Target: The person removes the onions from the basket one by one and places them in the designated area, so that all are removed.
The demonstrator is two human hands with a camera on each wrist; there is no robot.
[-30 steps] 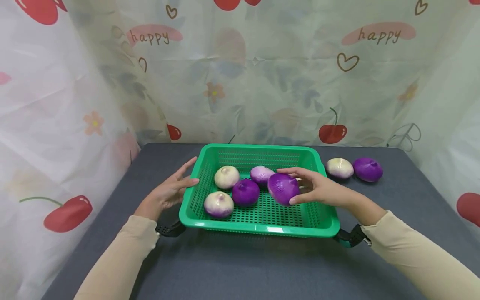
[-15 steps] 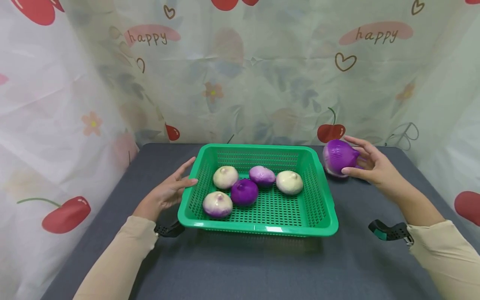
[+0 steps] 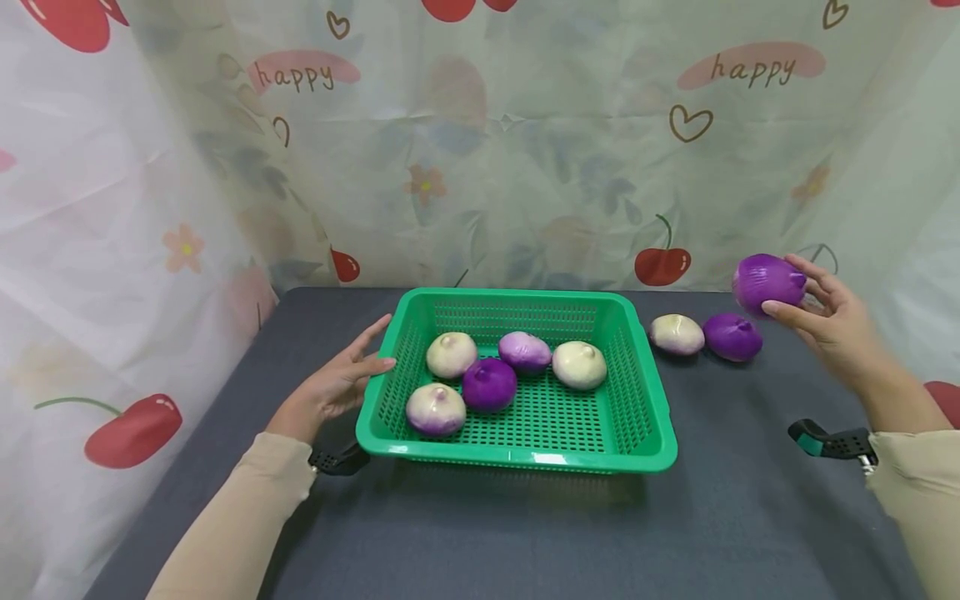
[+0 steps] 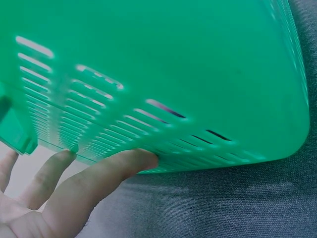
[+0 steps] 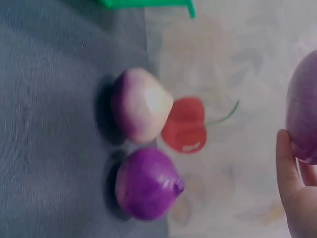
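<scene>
My right hand (image 3: 843, 329) grips a purple onion (image 3: 767, 283) in the air above the table's back right, thumb on the near side and fingers behind. In the right wrist view, part of that onion (image 5: 304, 109) shows at the right edge with fingers under it. My left hand (image 3: 330, 383) lies against the left side of a green plastic basket (image 3: 517, 461), fingers fairly straight. In the left wrist view its fingertips (image 4: 146, 157) touch the slotted basket wall (image 4: 198, 64). Several onions sit in the basket, among them a dark purple one (image 3: 489, 385) and a white one (image 3: 579, 365).
Right of the basket, a white-and-purple onion (image 3: 677, 334) and a purple onion (image 3: 732, 337) lie side by side on the dark grey table (image 3: 525, 533). A printed curtain (image 3: 510, 167) closes off the back and both sides.
My right hand has carried the purple onion from over the basket out to the right, past the two onions on the table, and up. The left hand and basket have stayed in place.
</scene>
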